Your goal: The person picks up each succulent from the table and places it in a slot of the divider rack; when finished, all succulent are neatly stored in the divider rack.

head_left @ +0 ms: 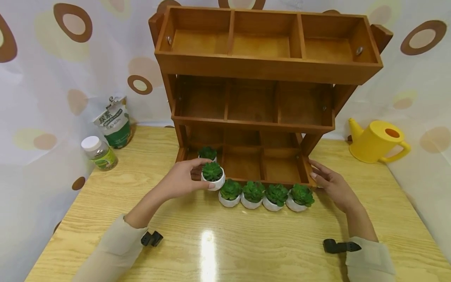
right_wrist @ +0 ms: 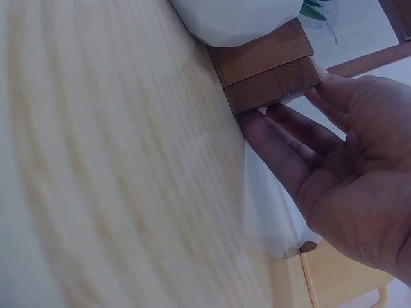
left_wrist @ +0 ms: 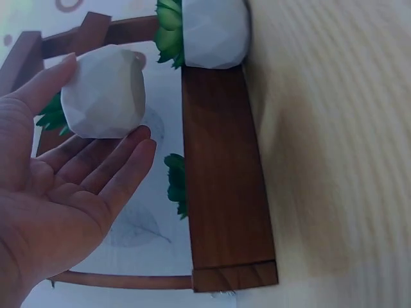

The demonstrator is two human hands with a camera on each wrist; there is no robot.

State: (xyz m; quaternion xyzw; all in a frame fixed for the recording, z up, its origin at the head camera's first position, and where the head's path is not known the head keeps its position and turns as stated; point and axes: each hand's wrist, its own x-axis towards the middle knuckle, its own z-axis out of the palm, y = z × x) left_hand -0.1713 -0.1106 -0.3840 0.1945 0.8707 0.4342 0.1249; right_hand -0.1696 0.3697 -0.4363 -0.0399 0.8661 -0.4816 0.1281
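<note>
My left hand (head_left: 181,178) holds a small potted succulent (head_left: 213,175) by its white faceted pot, thumb on one side and fingers on the other. It is raised at the front left of a brown wooden shelf (head_left: 269,71). Behind it, another succulent (head_left: 207,152) sits in the lowest tier's left compartment, partly hidden. Several more, such as this potted succulent (head_left: 253,194), stand in a row along the shelf's front edge. With fairly straight fingers, my right hand (head_left: 332,186) touches the right end of the bottom tier; the right wrist view shows its fingertips at the wooden corner (right_wrist: 273,83).
A yellow watering can (head_left: 375,143) stands at the back right. On the left are a white-lidded jar (head_left: 100,152) and a clipped green-and-white bag (head_left: 114,123). The shelf's tiers are divided into compartments. A patterned cloth (head_left: 105,58) hangs behind the wooden table (head_left: 267,243).
</note>
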